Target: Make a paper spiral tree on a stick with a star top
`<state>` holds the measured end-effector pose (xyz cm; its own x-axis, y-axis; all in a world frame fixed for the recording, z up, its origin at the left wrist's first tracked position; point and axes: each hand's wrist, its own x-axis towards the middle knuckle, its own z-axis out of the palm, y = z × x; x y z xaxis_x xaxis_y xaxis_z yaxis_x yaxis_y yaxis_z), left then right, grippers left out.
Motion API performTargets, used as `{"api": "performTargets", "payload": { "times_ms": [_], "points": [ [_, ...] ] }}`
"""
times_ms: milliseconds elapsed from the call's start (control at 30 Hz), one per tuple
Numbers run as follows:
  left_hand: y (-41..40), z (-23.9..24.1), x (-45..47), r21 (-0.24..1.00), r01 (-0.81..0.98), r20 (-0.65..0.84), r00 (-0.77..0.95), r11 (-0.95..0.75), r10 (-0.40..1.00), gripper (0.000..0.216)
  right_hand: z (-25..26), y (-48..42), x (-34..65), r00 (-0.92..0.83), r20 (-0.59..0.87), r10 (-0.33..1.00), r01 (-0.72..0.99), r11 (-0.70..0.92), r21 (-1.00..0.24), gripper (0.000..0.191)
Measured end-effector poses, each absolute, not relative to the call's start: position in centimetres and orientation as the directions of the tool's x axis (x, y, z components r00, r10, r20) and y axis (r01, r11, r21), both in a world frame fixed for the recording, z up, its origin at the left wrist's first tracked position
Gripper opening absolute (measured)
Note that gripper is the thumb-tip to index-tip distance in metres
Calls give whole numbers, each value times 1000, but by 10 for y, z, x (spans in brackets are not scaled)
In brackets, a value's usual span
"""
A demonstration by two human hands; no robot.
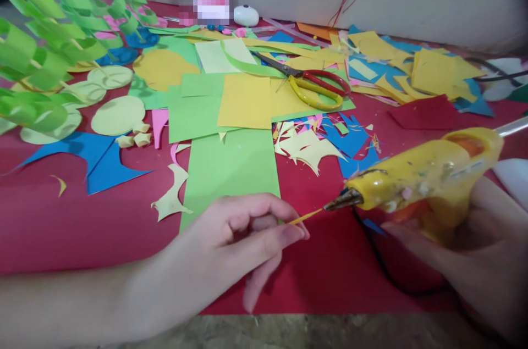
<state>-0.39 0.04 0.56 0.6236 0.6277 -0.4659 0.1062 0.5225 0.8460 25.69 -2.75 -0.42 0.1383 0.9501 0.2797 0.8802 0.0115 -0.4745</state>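
Note:
Between thumb and fingertips, my left hand pinches a thin yellow paper strip that points to the right. My right hand is wrapped round the handle of a yellow hot glue gun, a clear glue stick jutting from its back. The dark metal nozzle is at the strip's free end; whether they touch I cannot tell. Below the gun a black cord runs down to the right. Beneath my left hand lies a long green paper sheet.
Scissors with one red and one yellow handle lie on stacked green and yellow paper. Blue offcuts, pale yellow scraps and curled green paper stems surround them. A white rounded object stands by the wall.

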Motion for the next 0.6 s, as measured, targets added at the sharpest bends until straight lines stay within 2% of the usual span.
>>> {"api": "performTargets", "payload": {
  "times_ms": [167, 600],
  "points": [
    [-3, 5, -8, 865, 119, -468, 541, 488, 699, 22, -3, -26, 253, 153, 285, 946, 874, 5, -486, 49],
    [-2, 5, -7, 835, 41, -471, 570, 549, 673, 17, -6, -25, 259, 216, 245, 945, 885, -84, -459, 52]
  ]
}}
